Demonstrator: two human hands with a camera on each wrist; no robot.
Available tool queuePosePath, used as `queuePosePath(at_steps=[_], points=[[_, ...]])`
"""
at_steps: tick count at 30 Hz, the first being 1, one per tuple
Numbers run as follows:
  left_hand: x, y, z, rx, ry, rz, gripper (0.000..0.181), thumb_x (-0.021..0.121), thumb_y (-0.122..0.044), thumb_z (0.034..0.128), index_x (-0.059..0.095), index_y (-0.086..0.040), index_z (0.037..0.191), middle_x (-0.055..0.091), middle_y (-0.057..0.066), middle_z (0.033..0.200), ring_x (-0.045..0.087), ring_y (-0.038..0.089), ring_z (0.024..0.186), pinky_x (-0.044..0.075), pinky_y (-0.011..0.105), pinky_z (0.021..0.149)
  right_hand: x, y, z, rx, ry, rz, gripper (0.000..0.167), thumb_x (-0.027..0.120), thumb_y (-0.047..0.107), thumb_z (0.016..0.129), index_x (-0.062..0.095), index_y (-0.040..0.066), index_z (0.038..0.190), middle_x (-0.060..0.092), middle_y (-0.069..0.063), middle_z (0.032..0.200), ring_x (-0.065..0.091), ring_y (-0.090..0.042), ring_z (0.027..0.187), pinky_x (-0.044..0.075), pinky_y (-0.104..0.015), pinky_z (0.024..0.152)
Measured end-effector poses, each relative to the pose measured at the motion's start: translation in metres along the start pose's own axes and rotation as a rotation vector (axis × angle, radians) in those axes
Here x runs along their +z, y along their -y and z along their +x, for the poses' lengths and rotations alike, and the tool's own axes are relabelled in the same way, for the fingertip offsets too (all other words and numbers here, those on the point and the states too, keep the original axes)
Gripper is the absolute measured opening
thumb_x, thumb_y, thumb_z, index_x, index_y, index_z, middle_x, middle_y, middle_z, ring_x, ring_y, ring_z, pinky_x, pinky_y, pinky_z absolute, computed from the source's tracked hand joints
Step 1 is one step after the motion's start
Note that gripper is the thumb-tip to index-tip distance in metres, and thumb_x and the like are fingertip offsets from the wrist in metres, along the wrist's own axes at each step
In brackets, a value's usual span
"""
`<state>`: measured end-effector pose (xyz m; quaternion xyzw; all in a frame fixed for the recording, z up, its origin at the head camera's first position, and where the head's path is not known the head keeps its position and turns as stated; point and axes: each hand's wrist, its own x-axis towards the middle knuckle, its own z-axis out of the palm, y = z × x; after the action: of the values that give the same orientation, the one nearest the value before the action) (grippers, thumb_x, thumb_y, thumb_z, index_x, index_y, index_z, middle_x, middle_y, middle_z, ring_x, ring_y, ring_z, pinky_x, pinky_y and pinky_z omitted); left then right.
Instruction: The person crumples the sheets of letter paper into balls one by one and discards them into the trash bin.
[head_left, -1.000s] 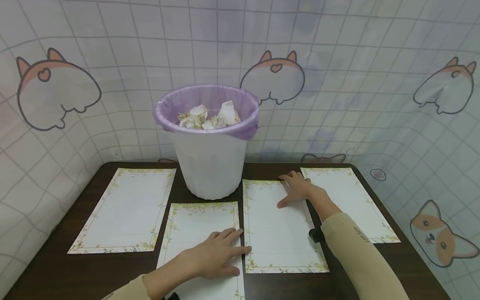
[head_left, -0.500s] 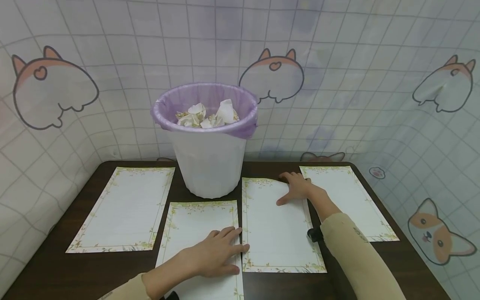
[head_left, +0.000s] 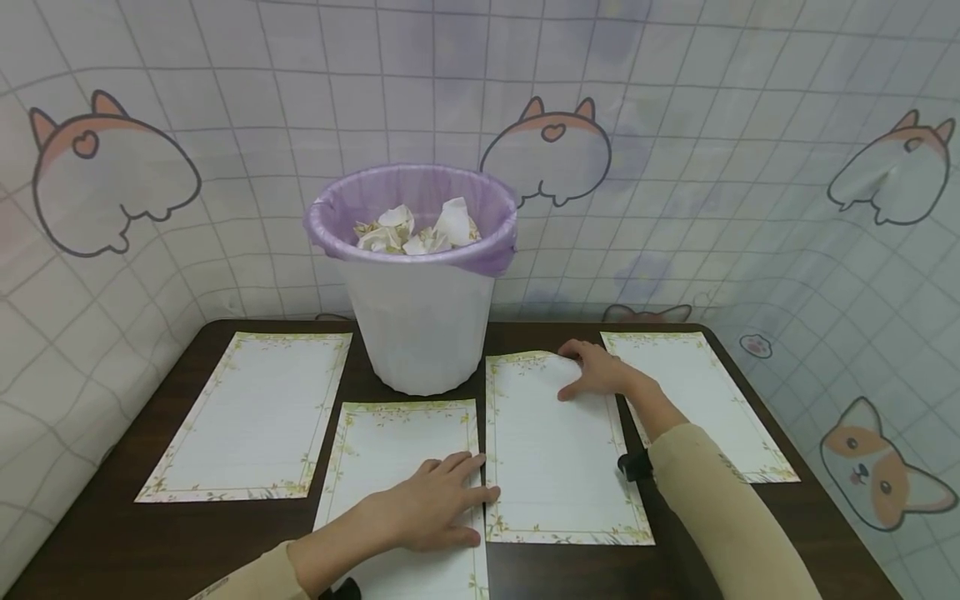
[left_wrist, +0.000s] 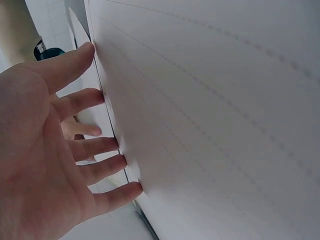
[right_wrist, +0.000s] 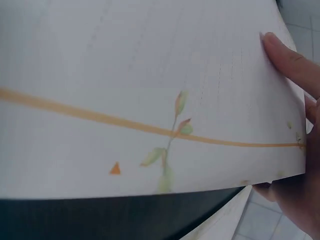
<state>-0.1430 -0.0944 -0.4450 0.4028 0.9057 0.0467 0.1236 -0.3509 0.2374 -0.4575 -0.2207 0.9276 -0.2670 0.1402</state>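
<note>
In the head view my left hand (head_left: 431, 508) rests with fingers spread on a floral-bordered letter sheet (head_left: 408, 433); its fingertips reach that sheet's right edge. The left wrist view shows the same hand's fingers (left_wrist: 92, 145) fairly straight, tips on the lined paper (left_wrist: 200, 125). My right hand (head_left: 596, 371) holds the top right corner of a second letter sheet (head_left: 558, 458), whose far edge bows up off the table. From the right wrist view, its thumb (right_wrist: 290, 62) lies on the paper (right_wrist: 150, 75) while other fingers go behind the edge, partly hidden.
A white bin (head_left: 420, 325) with a purple liner (head_left: 337, 237) stands at the back, holding several crumpled papers (head_left: 453, 225). More bordered sheets lie at far left (head_left: 247, 417) and far right (head_left: 693, 387). The dark table (head_left: 90, 542) meets a patterned cloth wall (head_left: 675, 208).
The far edge of the sheet under my right hand has risen slightly, and its fingers have drawn in round the corner. The left hand has stayed in place.
</note>
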Motion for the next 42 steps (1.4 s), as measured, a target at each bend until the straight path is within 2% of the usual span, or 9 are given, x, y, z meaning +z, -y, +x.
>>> queuePosePath(at_steps=[4, 9, 13, 19, 22, 26, 32, 36, 42], points=[[-0.001, 0.000, 0.000, -0.002, 0.000, 0.002, 0.059, 0.065, -0.052, 0.0982, 0.053, -0.030, 0.151, 0.033, 0.014, 0.162, 0.032, 0.033, 0.147, 0.041, 0.055, 0.107, -0.005, 0.001, -0.006, -0.024, -0.056, 0.078, 0.068, 0.084, 0.029, 0.088, 0.050, 0.003, 0.141, 0.053, -0.018, 0.142, 0.049, -0.039, 0.132, 0.039, -0.057, 0.107], [0.000, 0.000, 0.000, -0.005, 0.004, 0.011, 0.059, 0.065, -0.052, 0.0982, 0.053, -0.030, 0.151, 0.034, 0.013, 0.162, 0.033, 0.033, 0.147, 0.041, 0.054, 0.107, -0.015, 0.002, -0.014, -0.054, -0.090, 0.078, 0.048, 0.075, 0.019, 0.096, 0.056, 0.002, 0.137, 0.053, -0.020, 0.143, 0.046, -0.044, 0.135, 0.038, -0.060, 0.108], [0.000, 0.000, -0.001, -0.001, -0.006, 0.016, 0.060, 0.065, -0.051, 0.0982, 0.052, -0.027, 0.152, 0.034, 0.014, 0.162, 0.033, 0.033, 0.147, 0.041, 0.054, 0.107, -0.025, 0.000, -0.018, -0.060, -0.082, 0.050, 0.043, 0.070, 0.010, 0.098, 0.057, 0.001, 0.138, 0.055, -0.022, 0.140, 0.049, -0.045, 0.132, 0.042, -0.059, 0.105], [0.002, 0.000, -0.004, 0.001, -0.018, -0.005, 0.062, 0.065, -0.050, 0.0990, 0.050, -0.025, 0.153, 0.033, 0.015, 0.162, 0.031, 0.033, 0.148, 0.039, 0.055, 0.108, -0.038, -0.003, -0.028, -0.083, -0.058, 0.009, 0.046, 0.067, 0.004, 0.098, 0.055, 0.006, 0.143, 0.061, -0.020, 0.124, 0.060, -0.037, 0.112, 0.051, -0.054, 0.089], [0.002, 0.000, -0.004, 0.000, -0.021, -0.008, 0.063, 0.064, -0.050, 0.0994, 0.048, -0.024, 0.154, 0.031, 0.015, 0.163, 0.030, 0.033, 0.148, 0.039, 0.055, 0.109, -0.044, -0.007, -0.033, -0.134, -0.032, 0.035, 0.043, 0.066, 0.000, 0.097, 0.058, 0.005, 0.139, 0.061, -0.020, 0.126, 0.060, -0.038, 0.112, 0.051, -0.055, 0.091], [0.002, 0.001, -0.005, -0.012, -0.017, -0.009, 0.065, 0.063, -0.051, 0.0997, 0.046, -0.025, 0.156, 0.029, 0.016, 0.164, 0.029, 0.032, 0.149, 0.038, 0.055, 0.109, -0.051, -0.016, -0.041, -0.183, 0.020, 0.088, 0.031, 0.063, -0.003, 0.099, 0.065, 0.002, 0.129, 0.063, -0.017, 0.130, 0.056, -0.040, 0.122, 0.047, -0.056, 0.100], [0.006, 0.004, -0.005, -0.010, -0.021, -0.018, 0.064, 0.062, -0.050, 0.1007, 0.043, -0.027, 0.158, 0.027, 0.016, 0.165, 0.027, 0.033, 0.150, 0.037, 0.056, 0.110, -0.055, -0.033, -0.057, -0.150, 0.069, 0.168, 0.023, 0.063, 0.003, 0.101, 0.074, 0.005, 0.121, 0.068, -0.015, 0.127, 0.058, -0.040, 0.124, 0.050, -0.050, 0.096], [0.006, 0.006, -0.005, -0.007, -0.014, -0.041, 0.063, 0.062, -0.049, 0.1014, 0.042, -0.028, 0.158, 0.027, 0.014, 0.165, 0.023, 0.034, 0.151, 0.036, 0.056, 0.110, -0.053, -0.043, -0.067, -0.100, 0.048, 0.231, 0.023, 0.064, 0.009, 0.102, 0.074, 0.008, 0.122, 0.066, -0.015, 0.132, 0.054, -0.042, 0.128, 0.049, -0.050, 0.098], [0.007, 0.012, -0.004, 0.003, -0.024, -0.074, 0.064, 0.063, -0.046, 0.1014, 0.039, -0.032, 0.159, 0.028, 0.015, 0.164, 0.025, 0.033, 0.151, 0.035, 0.057, 0.110, -0.052, -0.047, -0.078, -0.070, 0.000, 0.368, 0.024, 0.066, 0.010, 0.101, 0.073, 0.004, 0.124, 0.062, -0.020, 0.136, 0.052, -0.042, 0.130, 0.051, -0.042, 0.096]])
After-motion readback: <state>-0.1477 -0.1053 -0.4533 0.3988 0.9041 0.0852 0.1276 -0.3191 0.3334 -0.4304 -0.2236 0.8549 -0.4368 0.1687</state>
